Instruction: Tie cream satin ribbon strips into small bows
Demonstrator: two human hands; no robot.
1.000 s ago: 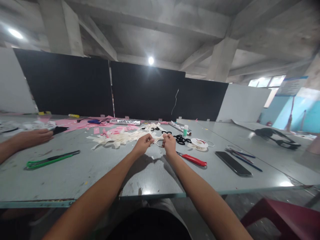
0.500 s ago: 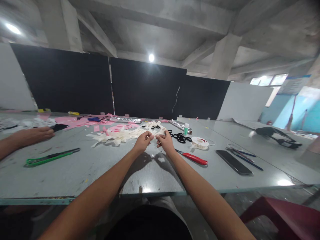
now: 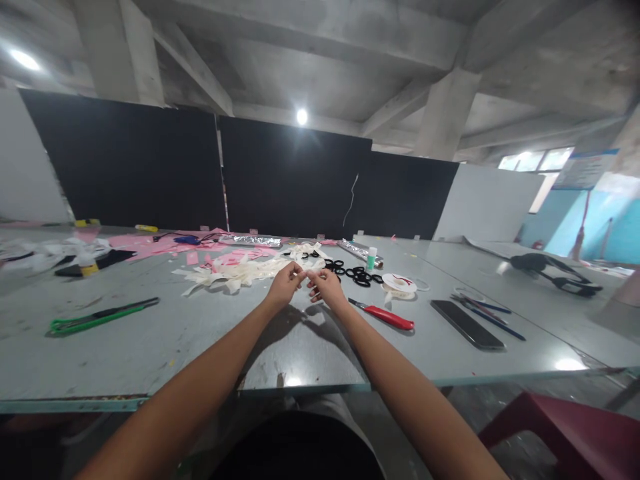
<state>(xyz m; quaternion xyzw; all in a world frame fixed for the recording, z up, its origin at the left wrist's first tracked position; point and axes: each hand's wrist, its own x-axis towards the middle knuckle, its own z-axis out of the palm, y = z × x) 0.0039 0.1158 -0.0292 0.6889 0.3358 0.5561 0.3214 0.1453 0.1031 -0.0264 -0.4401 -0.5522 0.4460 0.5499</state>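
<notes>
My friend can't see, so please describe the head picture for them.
Two bare hands are close together, fingers curled, above a grey table. Cream strips lie beyond them, a red-handled tool to the right, a green tool to the left.

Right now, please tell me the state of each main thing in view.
Left hand, fingers curled; hold unclear
Right hand, fingers curled; hold unclear
Cream strips, loosely heaped
Black loops, clustered
Green-and-white tube, upright
White spool, lying flat
Red-handled tool, lying flat
Phone, lying flat, upper face dark
Green-handled snips, lying flat; open or shut unclear
Ceiling lamp, lit
</notes>
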